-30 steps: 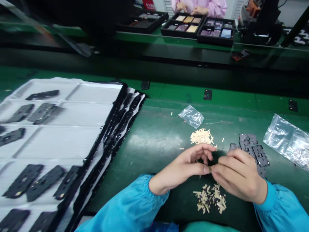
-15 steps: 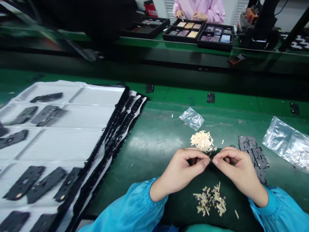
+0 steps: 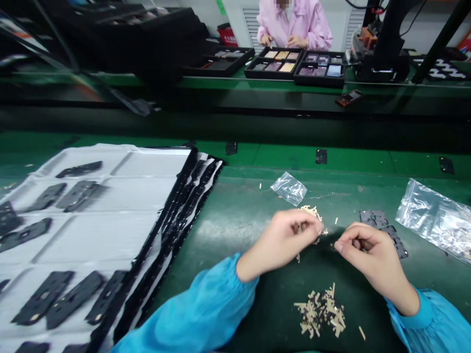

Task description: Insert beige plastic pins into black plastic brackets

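Blue-sleeved left hand (image 3: 280,236), narrowly curled, partly hides a pile of small cream strips (image 3: 313,212); right hand (image 3: 376,257), fingertips pinched, stands apart; nearer lies a tan-and-dark heap of strips (image 3: 319,312). Whether either holds anything cannot be told.

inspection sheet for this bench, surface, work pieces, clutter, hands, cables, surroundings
Surface: green bench, glossy, faint scuffs
Work pieces: pale strips, partly hidden; mixed pile nearer the body; dark flat parts at right
Clutter: small clear bag; larger filled bag
Hands: left hand by pale strips, grip unclear; right hand seemingly pinching a tiny piece
Cables: dark cable, top right
Surroundings: co-worker behind black trays; white-lined tray at left
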A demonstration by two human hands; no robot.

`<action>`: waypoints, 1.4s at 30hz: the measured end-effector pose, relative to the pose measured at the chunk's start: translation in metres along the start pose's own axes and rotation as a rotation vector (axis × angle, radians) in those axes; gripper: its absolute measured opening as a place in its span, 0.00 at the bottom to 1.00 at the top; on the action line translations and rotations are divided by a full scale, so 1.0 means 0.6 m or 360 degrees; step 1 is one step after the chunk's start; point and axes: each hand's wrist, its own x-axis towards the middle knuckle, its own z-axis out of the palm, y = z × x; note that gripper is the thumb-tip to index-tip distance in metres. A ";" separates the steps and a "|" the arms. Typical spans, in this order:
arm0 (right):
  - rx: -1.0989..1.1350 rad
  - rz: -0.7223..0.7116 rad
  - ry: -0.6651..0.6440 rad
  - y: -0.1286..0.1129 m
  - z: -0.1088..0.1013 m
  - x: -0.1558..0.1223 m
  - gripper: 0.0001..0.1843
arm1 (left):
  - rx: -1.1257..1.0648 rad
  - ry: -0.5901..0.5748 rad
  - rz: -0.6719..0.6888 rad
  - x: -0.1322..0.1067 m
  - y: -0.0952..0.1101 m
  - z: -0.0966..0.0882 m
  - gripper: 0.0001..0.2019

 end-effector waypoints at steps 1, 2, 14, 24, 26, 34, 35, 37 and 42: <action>0.0024 0.0003 0.0019 0.002 -0.002 0.000 0.06 | 0.0244 0.0103 -0.0031 0.032 0.000 -0.006 0.11; 0.0046 0.0004 0.0027 0.004 -0.004 0.001 0.06 | 0.0547 0.0202 -0.0087 0.069 -0.001 -0.011 0.12; 0.0343 -0.0003 0.0189 0.021 -0.007 0.026 0.12 | 0.0905 0.0386 -0.0160 0.327 -0.038 0.009 0.10; 0.0663 0.0217 0.0328 0.010 -0.021 0.041 0.36 | 0.0795 0.0549 0.1251 0.057 0.003 0.023 0.08; 0.0636 0.0106 0.0330 0.008 -0.017 0.034 0.31 | 0.0688 0.0472 0.1284 0.019 0.006 0.024 0.11; 0.0300 0.0067 -0.0131 -0.007 -0.024 0.018 0.29 | -0.0337 -0.0182 -0.0189 -0.025 0.017 0.018 0.12; 0.0288 0.0062 -0.0113 -0.007 -0.021 0.017 0.29 | -0.0421 -0.0231 -0.0273 -0.026 0.017 0.022 0.13; 0.0270 0.0049 -0.0076 -0.004 -0.013 0.016 0.30 | -0.0542 -0.0341 -0.0380 -0.032 0.020 0.030 0.18; 0.0127 -0.0066 -0.0072 0.004 -0.006 0.014 0.27 | -0.0526 -0.0386 -0.0354 -0.052 0.025 0.041 0.17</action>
